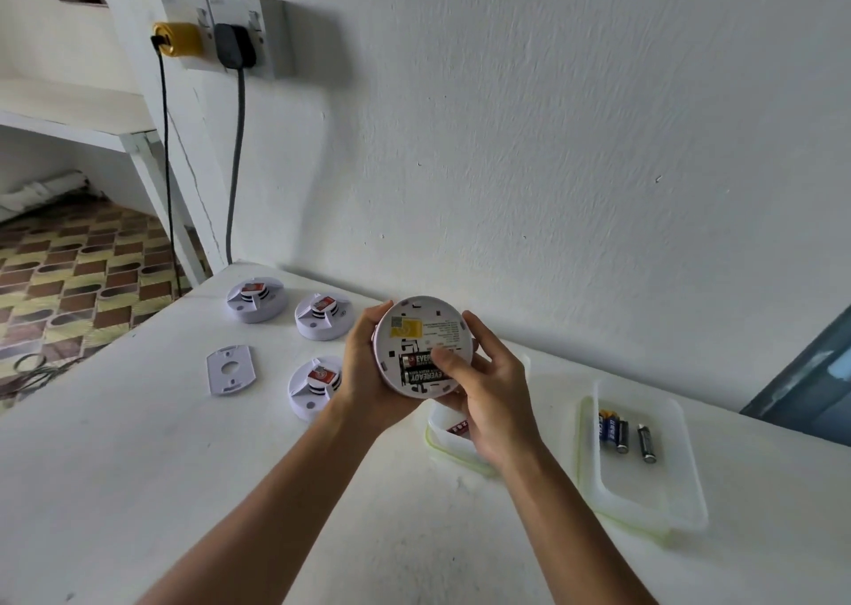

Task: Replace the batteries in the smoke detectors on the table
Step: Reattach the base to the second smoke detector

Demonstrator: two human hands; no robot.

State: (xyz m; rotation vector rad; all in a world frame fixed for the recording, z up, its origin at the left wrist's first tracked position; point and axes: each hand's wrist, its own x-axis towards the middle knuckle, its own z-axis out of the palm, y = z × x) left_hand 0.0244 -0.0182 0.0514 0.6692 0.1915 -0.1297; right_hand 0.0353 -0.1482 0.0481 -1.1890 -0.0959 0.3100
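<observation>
Now smoke detector (421, 344) held back-up (tilted), batteries (421, 369) lying crosswise, both hands gripping

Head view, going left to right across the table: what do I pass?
Mounting plate → far-left smoke detector → held smoke detector in both hands → right container holding loose batteries.

three detectors and a plate left, two trays right

mounting plate (230, 369) lies left of the detectors (315, 385); batteries (624, 434) in the right tray (644, 503); another tray (453, 443) lies between.
</observation>
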